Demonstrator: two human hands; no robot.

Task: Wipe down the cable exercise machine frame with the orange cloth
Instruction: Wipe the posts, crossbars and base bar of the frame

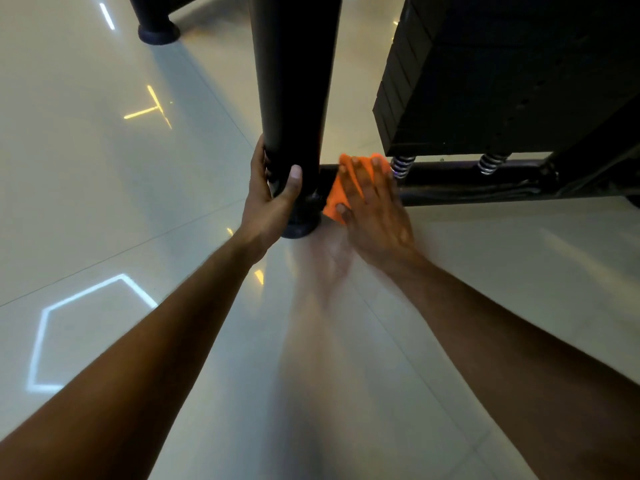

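The black upright post (294, 81) of the cable machine rises from the floor at centre. My left hand (273, 195) wraps around its lower end just above the round foot. A black base bar (467, 178) runs right from the post along the floor. My right hand (370, 209) lies flat on the orange cloth (334, 199) and presses it against the base bar where it meets the post. Most of the cloth is hidden under my fingers.
A black weight stack (502, 71) sits above the base bar on two metal springs (401, 166). Another black machine foot (158, 31) stands at the far left. The glossy pale tile floor (104, 202) reflects ceiling lights and my arms.
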